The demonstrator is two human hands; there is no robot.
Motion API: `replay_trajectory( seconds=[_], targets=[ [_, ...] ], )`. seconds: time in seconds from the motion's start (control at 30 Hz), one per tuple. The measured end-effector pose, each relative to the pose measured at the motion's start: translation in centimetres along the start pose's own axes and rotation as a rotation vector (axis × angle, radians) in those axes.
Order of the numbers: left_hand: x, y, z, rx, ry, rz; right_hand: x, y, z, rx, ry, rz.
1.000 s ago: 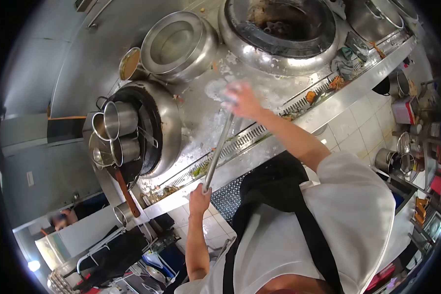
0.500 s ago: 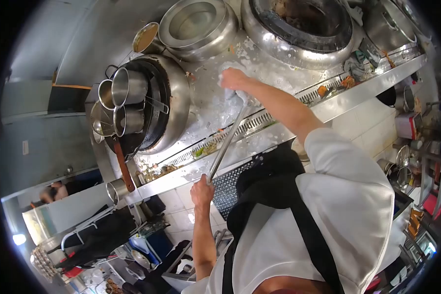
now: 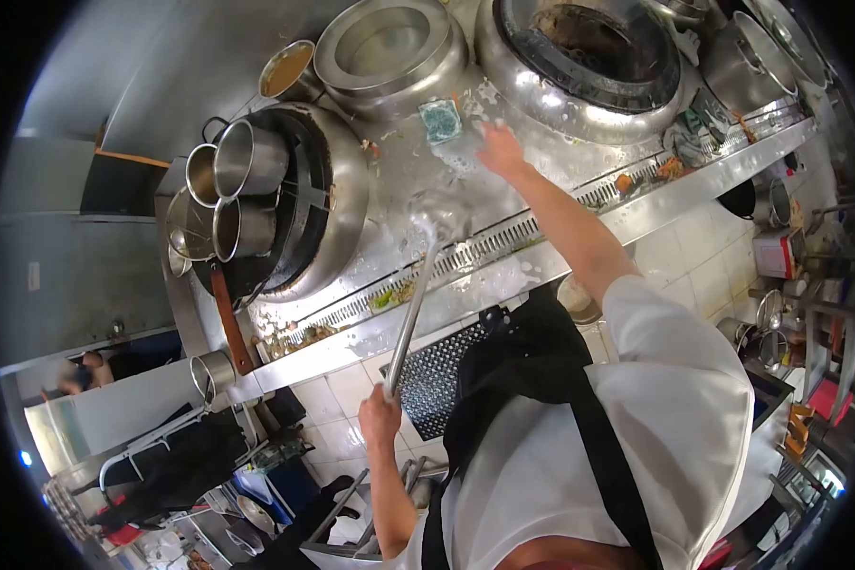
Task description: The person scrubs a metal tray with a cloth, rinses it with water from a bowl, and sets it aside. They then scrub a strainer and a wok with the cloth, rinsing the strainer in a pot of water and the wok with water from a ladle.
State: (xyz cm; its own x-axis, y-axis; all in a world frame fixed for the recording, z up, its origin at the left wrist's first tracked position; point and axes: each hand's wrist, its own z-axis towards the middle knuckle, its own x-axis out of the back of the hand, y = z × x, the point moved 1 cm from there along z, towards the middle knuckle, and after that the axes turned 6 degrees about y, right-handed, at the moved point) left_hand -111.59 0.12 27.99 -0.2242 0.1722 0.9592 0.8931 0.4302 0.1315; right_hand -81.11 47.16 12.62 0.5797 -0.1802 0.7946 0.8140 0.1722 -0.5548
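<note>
My left hand (image 3: pixel 380 415) is closed around the end of a long metal ladle's handle. The foamy bowl of the ladle (image 3: pixel 437 217) rests over the wet steel cooktop (image 3: pixel 389 180), close to the slotted drain. Further back, a green scouring pad (image 3: pixel 440 122) with suds on it lies flat on the steel. Just right of that pad is my right hand (image 3: pixel 501 150), its fingers stretched out and apart, with nothing held.
Pots (image 3: pixel 249 161) and a strainer sit on the left wok burner (image 3: pixel 342 204). Behind stand a container of brown liquid (image 3: pixel 287 71) and a round steel well (image 3: pixel 389 47). Another burner (image 3: pixel 579 71) is at the right. Food scraps (image 3: pixel 670 169) line the drain.
My right hand has let go of the scouring pad and moved right, away from the ladle's bowl. The pad now lies on the cooktop. The ladle has shifted left and toward me.
</note>
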Motion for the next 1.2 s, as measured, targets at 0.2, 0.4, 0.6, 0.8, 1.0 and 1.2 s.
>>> replay_trajectory(
  seconds=[0.2, 0.4, 0.6, 0.8, 1.0, 1.2],
  targets=[
    [1.1, 1.0, -1.0, 0.11, -0.028, -0.14, -6.4, -4.4, 7.8, -0.079, -0.04, 0.276],
    [-0.6, 3.2, 0.4, 0.186, -0.04, -0.206, -1.4, -15.0, -3.5, 0.341, -0.247, 0.6],
    [-1.8, 3.2, -0.3, 0.168, -0.072, -0.298, -4.1, -8.4, -3.1, -0.331, -0.431, 0.427],
    [0.0, 7.6, 3.8, 0.17, -0.015, -0.423, -2.5, -16.0, -14.5, -0.116, 0.019, 0.351],
    [2.7, 11.9, 5.1, -0.042, 0.08, -0.326, 3.8, -13.6, -7.5, -1.081, 0.273, 1.396],
    [2.8, 14.4, 8.8, -0.245, 0.234, -0.19, 6.3, -21.7, -19.7, -0.64, -0.001, 0.962]
  ],
)
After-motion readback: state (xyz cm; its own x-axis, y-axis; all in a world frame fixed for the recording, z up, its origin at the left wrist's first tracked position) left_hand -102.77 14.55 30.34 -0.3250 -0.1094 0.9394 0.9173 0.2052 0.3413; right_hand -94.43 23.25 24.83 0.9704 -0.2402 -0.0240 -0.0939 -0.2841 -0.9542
